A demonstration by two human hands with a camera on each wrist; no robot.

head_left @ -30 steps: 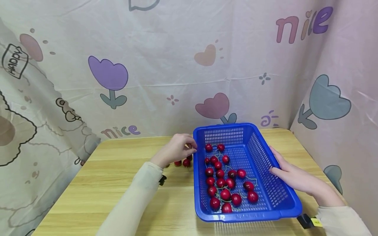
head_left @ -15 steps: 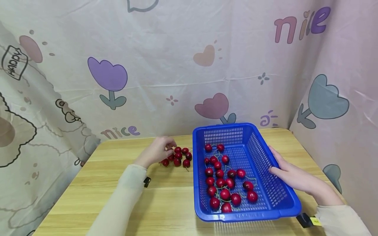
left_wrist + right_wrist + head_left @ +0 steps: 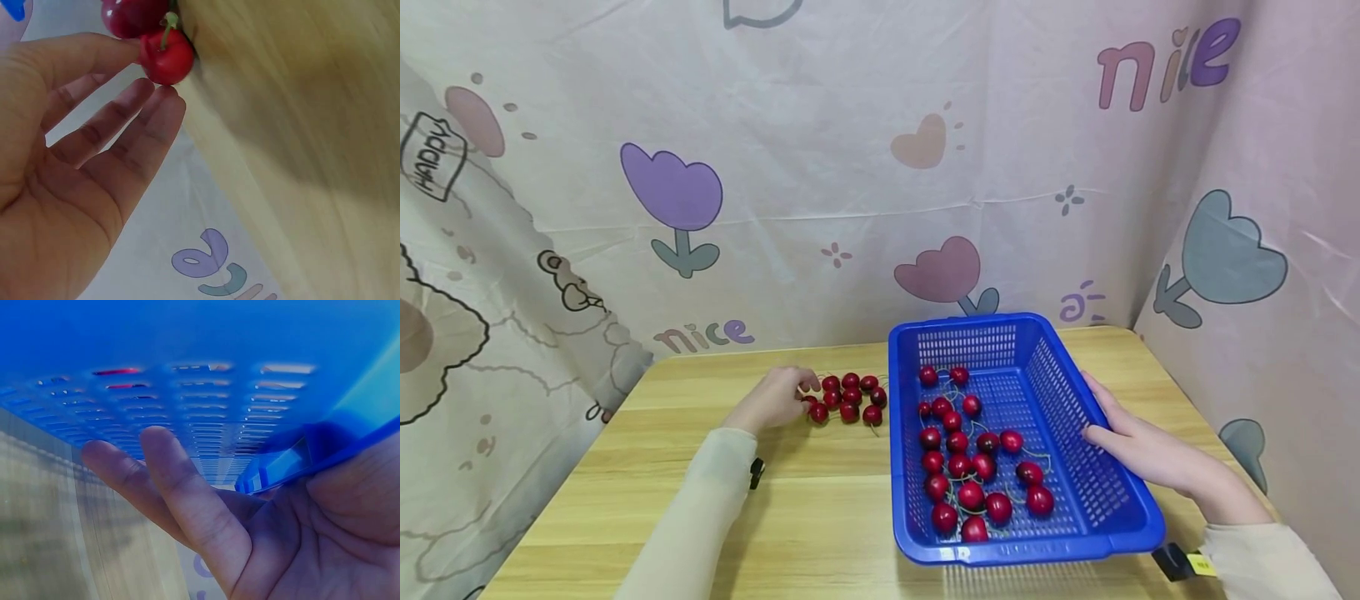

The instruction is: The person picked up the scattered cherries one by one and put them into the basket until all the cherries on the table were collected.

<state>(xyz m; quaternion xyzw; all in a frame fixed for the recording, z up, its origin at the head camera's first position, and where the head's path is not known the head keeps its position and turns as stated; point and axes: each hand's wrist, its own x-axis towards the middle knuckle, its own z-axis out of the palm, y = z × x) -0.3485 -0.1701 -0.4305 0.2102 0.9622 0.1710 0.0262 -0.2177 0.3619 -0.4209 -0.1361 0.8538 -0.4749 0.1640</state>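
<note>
The left hand (image 3: 771, 400) touches 1 cherry (image 3: 167, 59) (cannot tell if pinching); the right hand (image 3: 1150, 446) grips a basket (image 3: 1022, 549).

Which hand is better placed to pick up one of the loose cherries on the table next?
Probably the left hand: it is at the left end of the loose cherries on the table. The right hand holds the right side of the blue basket, which is between it and them.
</note>
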